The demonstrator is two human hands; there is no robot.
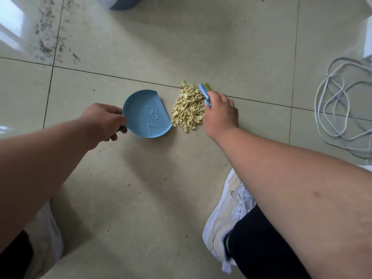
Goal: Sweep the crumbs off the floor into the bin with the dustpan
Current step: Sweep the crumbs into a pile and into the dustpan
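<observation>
The crumbs [188, 107] lie heaped on the floor [161, 178] between the empty dustpan [147, 114], gripped by the left hand [102, 121], and the brush [204, 91] clutched in the right hand [220, 112], so sweeping in and tipping into the bin [124, 3] at the far edge remain.

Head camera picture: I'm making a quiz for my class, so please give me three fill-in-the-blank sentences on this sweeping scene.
1. The left hand holds the blue ____ by its handle.
2. The pile of crumbs lies between the pan and the ____ hand, which grips a small brush.
3. The inside of the pan is ____ of crumbs.

Missing words: dustpan; right; empty.
</observation>
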